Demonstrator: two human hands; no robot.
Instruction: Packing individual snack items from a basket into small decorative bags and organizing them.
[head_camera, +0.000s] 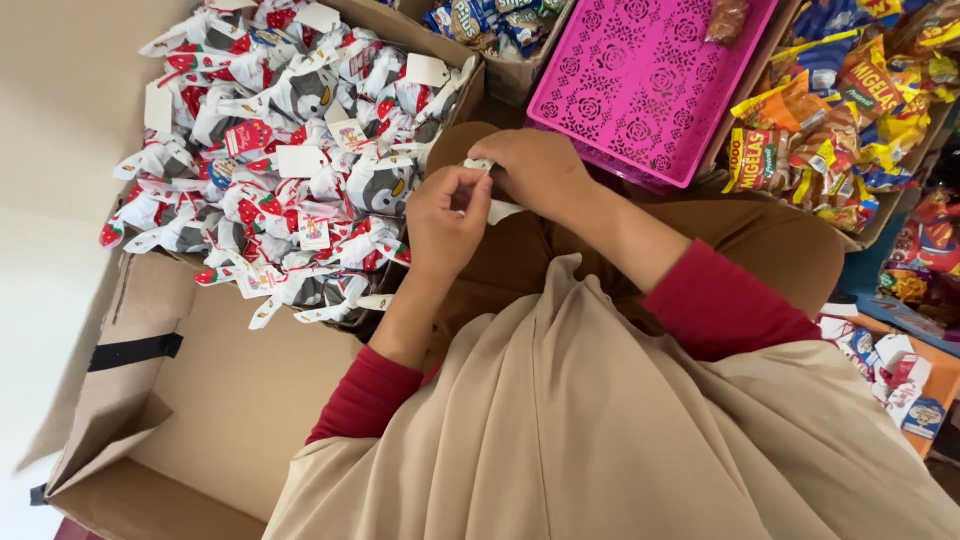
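Strip: small white strip (497, 208) pinched between both hands above the lap, near the edge of the big cardboard box; one end sticks out below the fingers, the rest is hidden, so what kind of thing it is cannot be told.
Left hand: left hand (447, 218) closed, thumb and fingertips gripping the strip from the near side.
Right hand: right hand (533, 168) closed over the strip's far end, knuckles up, touching the left hand.
Sleeves: red sleeves (722, 303) on both forearms, under a loose beige garment (600, 440).
Lap: brown trousers (770, 240) just beneath the hands.
Cardboard box: large open cardboard box (230, 390) to the left, flaps folded out, one flap with black tape.
Packets: heap of white packets (290, 140) printed with strawberries and penguin figures, many with white tags, filling the box's far part.
Tray: pink perforated tray (650, 80) just beyond the right hand, with one snack bag on it.
Snacks: box of yellow, orange and red snack bags (850, 110) to the right; blue snack bags (490, 18) at the top.
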